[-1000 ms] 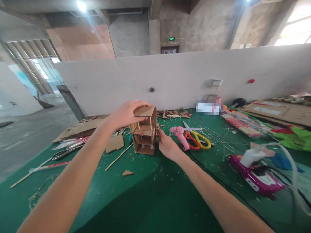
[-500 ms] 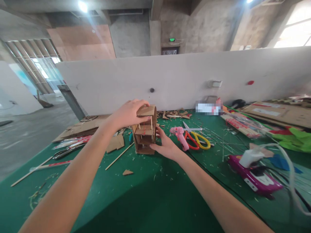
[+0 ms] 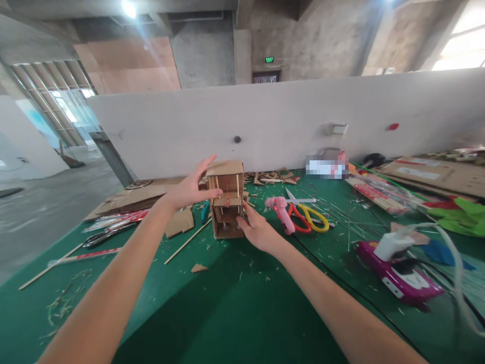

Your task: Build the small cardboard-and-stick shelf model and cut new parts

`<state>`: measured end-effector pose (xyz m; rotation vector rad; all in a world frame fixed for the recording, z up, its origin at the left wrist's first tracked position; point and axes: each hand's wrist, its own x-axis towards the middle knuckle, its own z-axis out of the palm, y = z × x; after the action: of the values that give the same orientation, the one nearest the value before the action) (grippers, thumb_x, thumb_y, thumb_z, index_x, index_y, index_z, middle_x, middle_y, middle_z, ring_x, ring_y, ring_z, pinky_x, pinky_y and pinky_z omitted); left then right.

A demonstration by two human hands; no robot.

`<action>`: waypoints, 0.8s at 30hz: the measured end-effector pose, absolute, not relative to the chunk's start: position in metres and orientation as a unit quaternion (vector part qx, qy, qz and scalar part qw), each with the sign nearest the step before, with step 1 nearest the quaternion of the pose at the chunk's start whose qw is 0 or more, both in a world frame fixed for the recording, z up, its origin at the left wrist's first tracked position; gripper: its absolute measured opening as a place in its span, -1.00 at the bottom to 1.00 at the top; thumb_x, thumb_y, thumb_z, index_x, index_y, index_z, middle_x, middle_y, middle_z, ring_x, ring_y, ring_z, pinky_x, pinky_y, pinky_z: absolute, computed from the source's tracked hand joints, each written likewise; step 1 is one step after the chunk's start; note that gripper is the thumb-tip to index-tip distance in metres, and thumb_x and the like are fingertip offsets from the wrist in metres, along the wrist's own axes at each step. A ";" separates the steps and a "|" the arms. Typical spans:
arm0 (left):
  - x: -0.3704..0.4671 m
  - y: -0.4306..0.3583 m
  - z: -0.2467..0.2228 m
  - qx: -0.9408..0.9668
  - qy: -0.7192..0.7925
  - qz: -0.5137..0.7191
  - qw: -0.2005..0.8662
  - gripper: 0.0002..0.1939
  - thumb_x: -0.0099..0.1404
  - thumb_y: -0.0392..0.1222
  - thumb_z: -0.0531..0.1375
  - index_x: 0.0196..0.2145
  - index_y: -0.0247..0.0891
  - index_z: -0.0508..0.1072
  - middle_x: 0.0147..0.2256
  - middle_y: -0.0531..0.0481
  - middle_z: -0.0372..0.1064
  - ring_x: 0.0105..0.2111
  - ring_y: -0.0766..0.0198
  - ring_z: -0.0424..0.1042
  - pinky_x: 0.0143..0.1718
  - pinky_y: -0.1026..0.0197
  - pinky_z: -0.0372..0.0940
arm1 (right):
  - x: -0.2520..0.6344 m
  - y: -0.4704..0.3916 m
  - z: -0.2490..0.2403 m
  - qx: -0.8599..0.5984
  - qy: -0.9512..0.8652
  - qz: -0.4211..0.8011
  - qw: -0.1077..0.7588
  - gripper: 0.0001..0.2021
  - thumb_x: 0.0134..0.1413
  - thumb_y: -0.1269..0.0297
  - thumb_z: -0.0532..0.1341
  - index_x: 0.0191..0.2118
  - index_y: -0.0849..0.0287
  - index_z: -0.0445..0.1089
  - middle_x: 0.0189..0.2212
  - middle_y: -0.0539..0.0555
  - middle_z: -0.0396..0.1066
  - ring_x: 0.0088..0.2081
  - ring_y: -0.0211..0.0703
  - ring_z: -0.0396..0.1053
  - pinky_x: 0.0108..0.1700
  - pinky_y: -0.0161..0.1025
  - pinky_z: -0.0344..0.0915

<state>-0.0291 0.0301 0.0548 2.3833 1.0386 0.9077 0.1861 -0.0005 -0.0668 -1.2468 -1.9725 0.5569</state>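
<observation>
Standing upright on the green table (image 3: 242,313) is a small cardboard model (image 3: 227,199), a little box frame with a flat cardboard roof, thin stick posts and some red thread across its middle. The left hand (image 3: 191,188) sits against the model's left side with its fingers spread and open; the thumb touches the frame near the middle shelf while the other fingers point up past the roof edge. The right hand (image 3: 257,230) is at the model's lower right corner, fingers curled against the side wall and thumb near the front, pinching the base lightly.

Just right of the model lie a pink glue gun (image 3: 280,212) and scissors (image 3: 308,215) with red and yellow handles, touching each other. Cardboard scraps (image 3: 180,222) and a long wooden stick (image 3: 187,242) lie to the left of the model, with flat cardboard sheets (image 3: 131,197) behind them. A purple toy car (image 3: 399,275) with a white plug on top sits well apart, on the right. A white wall panel (image 3: 288,121) runs along the far edge of the table.
</observation>
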 end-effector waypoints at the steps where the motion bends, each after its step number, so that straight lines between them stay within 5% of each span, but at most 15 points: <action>1: -0.031 0.030 0.049 0.841 0.355 0.327 0.244 -0.08 0.15 0.05 0.27 0.32 0.07 -0.18 0.35 -0.08 -0.20 0.26 -0.07 0.03 0.19 -0.07 0.13 | 0.185 -0.002 -0.065 -0.493 -0.762 0.214 0.362 -0.46 0.25 0.16 -0.03 0.30 0.20 -0.02 0.26 0.19 0.10 0.24 0.01 0.12 0.20 0.00 0.10; 8: -0.034 0.034 0.034 0.812 0.323 0.346 0.342 -0.06 0.12 -0.08 0.32 0.30 0.13 -0.13 0.33 -0.10 -0.12 0.19 -0.12 0.17 0.10 -0.10 0.26 | 0.179 -0.013 -0.042 -0.522 -0.743 0.096 0.407 -0.41 0.23 0.19 0.01 0.33 0.15 -0.11 0.17 0.24 0.21 0.02 0.01 0.35 -0.04 -0.06 0.33; 13: -0.036 0.034 0.033 0.809 0.314 0.354 0.348 -0.09 0.13 -0.10 0.32 0.30 0.14 -0.10 0.34 -0.06 -0.13 0.23 -0.13 0.11 0.15 -0.10 0.21 | 0.173 -0.014 -0.030 -0.578 -0.756 0.012 0.308 -0.51 0.24 0.25 -0.02 0.26 0.24 0.04 -0.01 0.25 0.37 -0.22 -0.03 0.47 -0.21 -0.13 0.38; 18: -0.036 0.033 0.032 0.807 0.286 0.369 0.362 -0.27 0.24 -0.05 0.23 0.28 0.14 -0.01 0.35 0.01 -0.18 0.26 -0.12 0.03 0.21 -0.08 0.13 | 0.166 -0.012 -0.022 -0.603 -0.765 -0.039 0.222 -0.51 0.28 0.33 -0.10 0.29 0.32 -0.03 -0.07 0.27 0.42 -0.25 -0.03 0.49 -0.27 -0.17 0.38; 24: -0.035 0.032 0.031 0.801 0.289 0.372 0.369 -0.26 0.23 -0.06 0.24 0.27 0.15 0.00 0.34 -0.01 -0.15 0.22 -0.12 0.10 0.18 -0.11 0.16 | 0.166 -0.014 -0.014 -0.603 -0.765 -0.046 0.222 -0.48 0.29 0.34 -0.15 0.31 0.40 -0.07 -0.08 0.32 0.42 -0.24 -0.03 0.49 -0.27 -0.18 0.39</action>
<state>-0.0350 0.0323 0.0314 2.0577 0.7429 0.9540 0.1657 -0.0138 -0.0136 -1.6661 -2.1135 -0.1265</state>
